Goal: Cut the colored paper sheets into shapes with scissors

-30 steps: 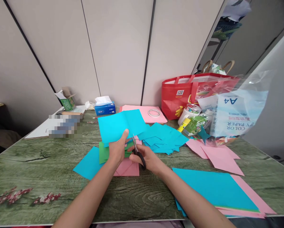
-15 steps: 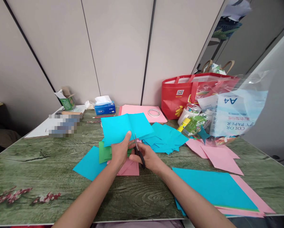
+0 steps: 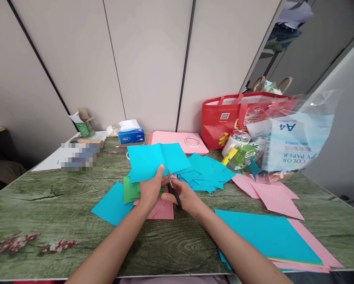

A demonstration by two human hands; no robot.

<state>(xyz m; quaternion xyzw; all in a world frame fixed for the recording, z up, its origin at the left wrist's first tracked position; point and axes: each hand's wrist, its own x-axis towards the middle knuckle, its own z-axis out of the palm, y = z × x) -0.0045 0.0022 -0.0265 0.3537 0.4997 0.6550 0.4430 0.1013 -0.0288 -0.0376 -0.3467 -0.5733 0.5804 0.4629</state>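
Left hand [image 3: 150, 191] pinched on the creased blue sheet [image 3: 153, 159], thumb on top, sheet up over mid-table [image 3: 47, 213]. Right hand [image 3: 185, 195] curled round 1 pair of black-handled scissors [image 3: 175, 196], blades by the sheet's lower edge; can't quite tell contact from where I'm standing. Blue stack [image 3: 268, 236] at the front edge, right side. Tissue box [image 3: 131, 136] near the back edge.

The green wood-grain table [image 3: 177, 248] is carrying overlapping blue paper pieces [image 3: 206, 173], loose pink paper pieces [image 3: 279, 200] and a blue rectangular tissue box [image 3: 131, 136].
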